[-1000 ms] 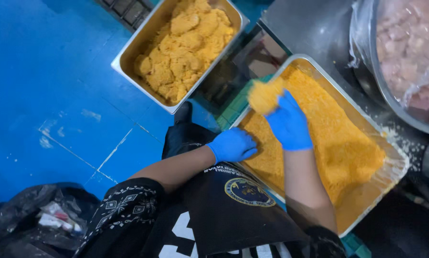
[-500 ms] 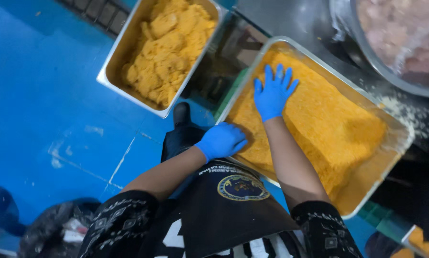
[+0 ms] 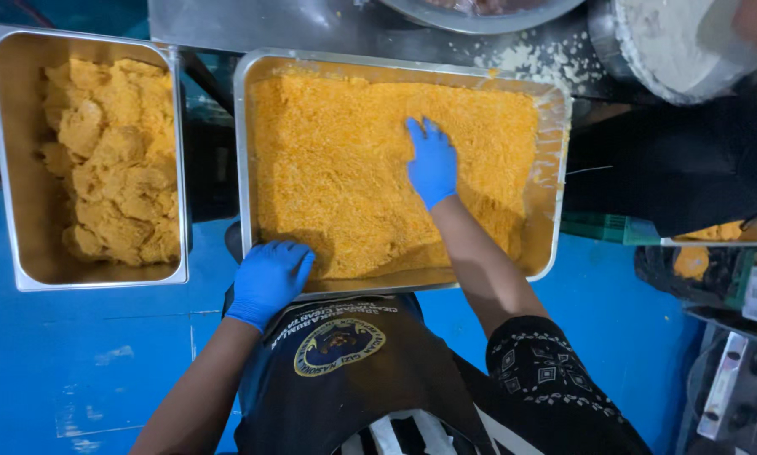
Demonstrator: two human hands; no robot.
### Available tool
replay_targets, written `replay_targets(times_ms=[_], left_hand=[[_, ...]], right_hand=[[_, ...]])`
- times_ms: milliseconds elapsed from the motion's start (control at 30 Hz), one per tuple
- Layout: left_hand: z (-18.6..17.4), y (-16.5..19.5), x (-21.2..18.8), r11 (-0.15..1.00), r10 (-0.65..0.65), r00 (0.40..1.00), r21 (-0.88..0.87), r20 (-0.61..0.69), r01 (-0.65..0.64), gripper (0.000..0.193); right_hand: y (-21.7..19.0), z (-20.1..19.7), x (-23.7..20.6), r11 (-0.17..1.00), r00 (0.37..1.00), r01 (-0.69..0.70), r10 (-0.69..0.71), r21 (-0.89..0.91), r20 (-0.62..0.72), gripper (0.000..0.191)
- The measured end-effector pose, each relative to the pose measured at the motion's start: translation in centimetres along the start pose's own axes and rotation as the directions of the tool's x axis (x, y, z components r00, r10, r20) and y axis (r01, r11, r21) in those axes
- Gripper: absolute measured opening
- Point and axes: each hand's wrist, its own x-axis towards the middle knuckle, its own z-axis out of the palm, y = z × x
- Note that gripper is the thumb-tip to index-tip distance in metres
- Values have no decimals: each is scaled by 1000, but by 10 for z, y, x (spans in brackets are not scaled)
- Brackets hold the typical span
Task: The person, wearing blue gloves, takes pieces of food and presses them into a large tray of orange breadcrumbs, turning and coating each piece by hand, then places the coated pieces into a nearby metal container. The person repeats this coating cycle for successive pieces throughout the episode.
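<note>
A big tray of crumbs sits in the middle. The right hand lies flat in the crumbs; the left hand rests on the tray's near left corner. A smaller pan of coated pieces stands left. Two bowls sit far right.
</note>
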Motion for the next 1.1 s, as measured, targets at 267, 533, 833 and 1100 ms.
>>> replay_targets(times_ms=[267,533,833,1100], left_hand=[[-1,2,2,1000,-15,1000,-22,-3,15,14],[-8,10,3,997,-49,998,-68,-47,46,22],[-17,19,5,999,-11,1000,-36,2,11,56],[-12,16,12,998,-19,998,65,54,15,57]], right_hand=[[96,-8,-28,865,895,-424,445,269,-22,37],[51,3,-22,964,989,-137,123,229,76,94],[-108,-4,-85,953,953,253,-276,167,128,89],[26,4,-57,987,989,-143,146,-76,29,89]])
